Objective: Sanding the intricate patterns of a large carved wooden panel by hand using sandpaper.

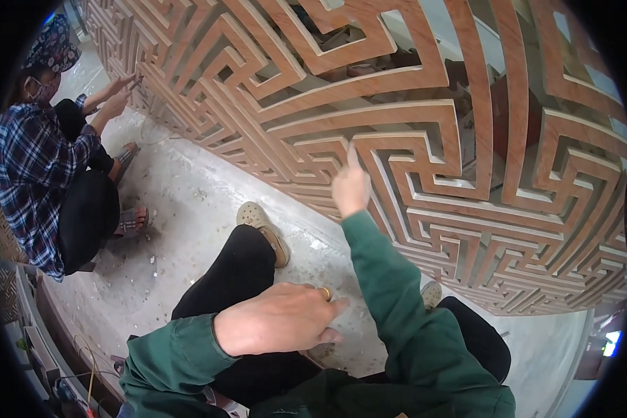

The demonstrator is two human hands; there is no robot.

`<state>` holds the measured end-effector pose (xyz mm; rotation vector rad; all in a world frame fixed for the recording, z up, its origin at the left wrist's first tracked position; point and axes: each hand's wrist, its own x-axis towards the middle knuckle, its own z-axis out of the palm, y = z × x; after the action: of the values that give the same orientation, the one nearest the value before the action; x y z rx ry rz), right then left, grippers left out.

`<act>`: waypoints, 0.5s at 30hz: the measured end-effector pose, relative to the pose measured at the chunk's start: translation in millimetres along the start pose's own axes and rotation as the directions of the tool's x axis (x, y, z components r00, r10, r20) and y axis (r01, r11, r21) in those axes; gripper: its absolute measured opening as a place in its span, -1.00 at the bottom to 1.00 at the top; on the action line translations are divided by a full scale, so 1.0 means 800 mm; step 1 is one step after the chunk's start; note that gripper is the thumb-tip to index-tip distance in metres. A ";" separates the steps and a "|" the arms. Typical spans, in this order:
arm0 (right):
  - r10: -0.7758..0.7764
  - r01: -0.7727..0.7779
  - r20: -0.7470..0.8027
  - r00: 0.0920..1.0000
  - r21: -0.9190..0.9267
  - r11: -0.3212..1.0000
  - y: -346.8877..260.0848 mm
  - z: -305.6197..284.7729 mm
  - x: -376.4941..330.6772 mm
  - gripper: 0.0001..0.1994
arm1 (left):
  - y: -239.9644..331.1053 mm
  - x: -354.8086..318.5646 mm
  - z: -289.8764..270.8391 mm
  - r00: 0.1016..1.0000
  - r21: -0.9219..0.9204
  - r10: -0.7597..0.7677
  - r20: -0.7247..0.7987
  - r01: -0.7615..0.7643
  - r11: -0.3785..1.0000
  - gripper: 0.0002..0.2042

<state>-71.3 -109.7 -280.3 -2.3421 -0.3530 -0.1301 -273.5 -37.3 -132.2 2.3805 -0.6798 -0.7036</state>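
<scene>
A large wooden lattice panel (369, 90) with a maze-like cut-out pattern slants across the upper and right part of the head view. Against one of its bars rests the outstretched index finger of my right hand (352, 187); the other fingers are folded under, mostly out of sight. My left hand (279, 318), with a ring on one finger, hovers above my lap, apart from the panel. Its fingers curl inward, and whatever they might hold is hidden beneath the hand. Both forearms wear green sleeves.
At the left a co-worker (42, 174) in a plaid shirt squats, both hands at the panel's far end. My shoe (261, 230) stands on the dusty concrete floor (188, 188) near the panel's lower edge. Cables (90, 362) hang at the lower left.
</scene>
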 end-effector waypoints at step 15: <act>-0.122 0.121 -0.028 0.992 -0.040 0.992 0.009 -0.003 -0.001 -0.41 | 0.001 -0.003 -0.004 1.000 -0.001 -0.014 -0.006 0.014 1.000 -0.46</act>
<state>-70.0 -116.5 -283.9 -2.3532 -0.4824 -0.2333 -273.7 -35.3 -129.0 2.3879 -0.6609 -0.7019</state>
